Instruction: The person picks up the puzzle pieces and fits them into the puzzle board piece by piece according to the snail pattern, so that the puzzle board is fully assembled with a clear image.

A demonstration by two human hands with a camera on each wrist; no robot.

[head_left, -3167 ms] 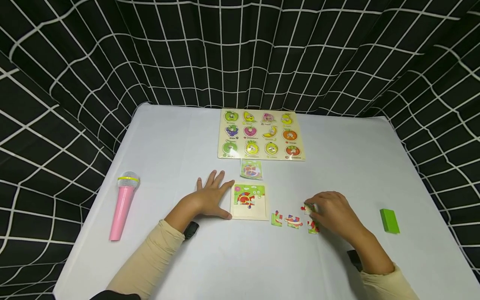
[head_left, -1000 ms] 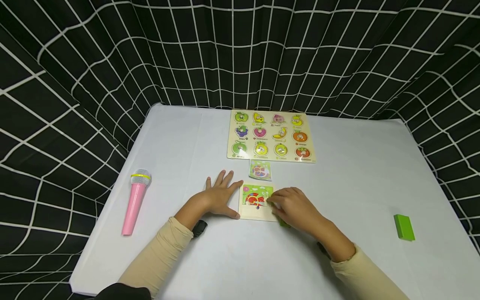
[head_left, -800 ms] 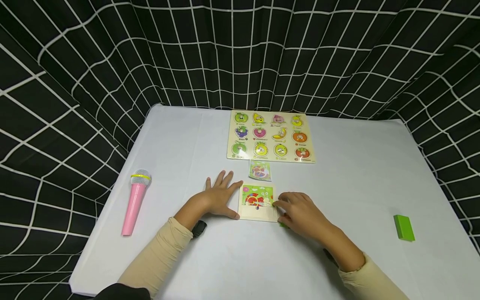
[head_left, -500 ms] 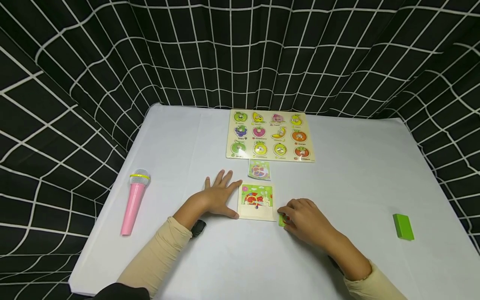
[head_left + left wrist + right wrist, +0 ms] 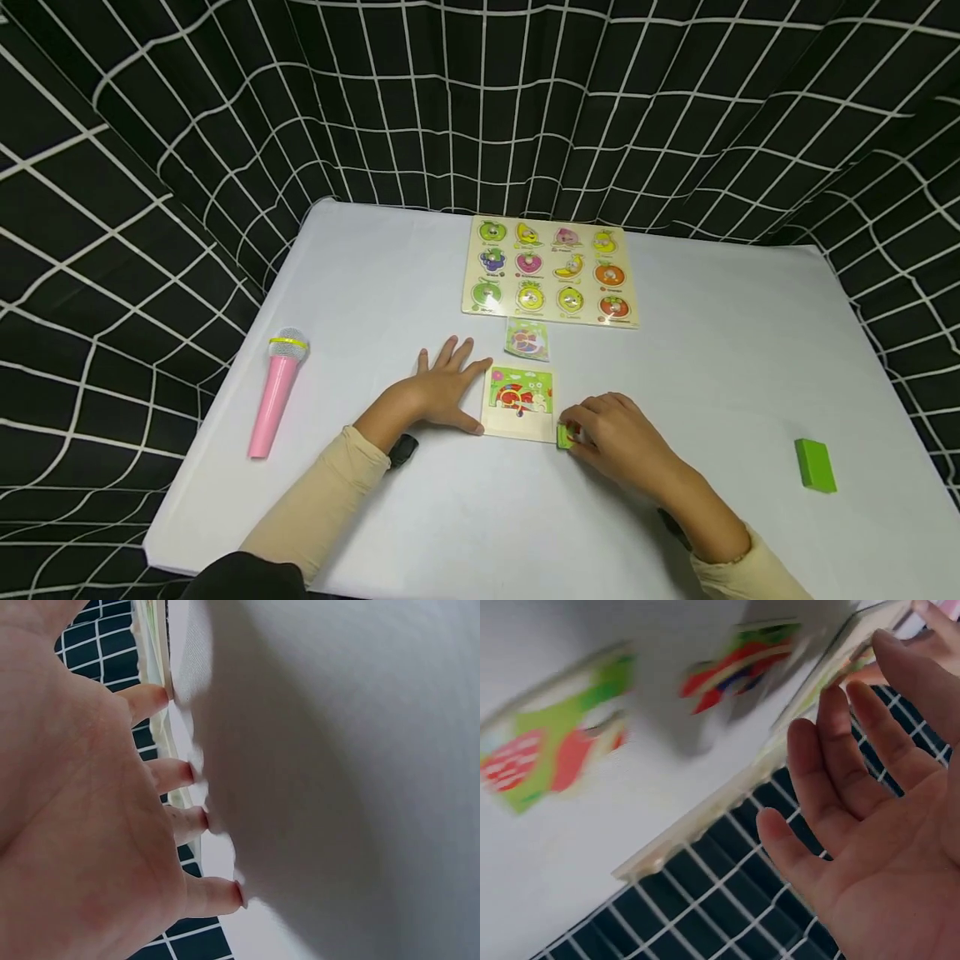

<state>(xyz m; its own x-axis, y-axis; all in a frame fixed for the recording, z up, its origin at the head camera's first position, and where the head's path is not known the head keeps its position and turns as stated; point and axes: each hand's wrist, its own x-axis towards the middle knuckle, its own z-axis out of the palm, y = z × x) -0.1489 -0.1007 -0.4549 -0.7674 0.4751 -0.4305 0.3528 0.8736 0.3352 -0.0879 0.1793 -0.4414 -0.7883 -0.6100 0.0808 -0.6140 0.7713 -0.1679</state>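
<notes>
Two hands at work. Head view: we see the left hand [image 5: 438, 396] with fingers spread, thumb and forefinger at the left edge of a square, pale wooden puzzle tray [image 5: 517, 424]. Its red-and-green picture is filled above; the bottom strip is bare. Just right of the tray, at the white tablecloth [image 5: 465, 508], thumb and fingers of the right hand [image 5: 624, 435] pinch a small green-and-red jigsaw piece [image 5: 565, 437]. A square printed paper card [image 5: 527, 340] beyond the tray looks to us like the reference.

Left wrist view: fingertips set apart, down by the tablecloth; we read this as steadying the tray.

Right wrist view: fingers bent, tips near the tray; we cannot make out the grip here. A green piece with a red, white-marked patch [image 5: 559, 731] and a red piece with a pale band [image 5: 742, 667] lie loose.

Judgement: bottom row in hand, at the pick-up stage. Next move, we think: lift the piece, match its edge to the row above, press it flat.
</notes>
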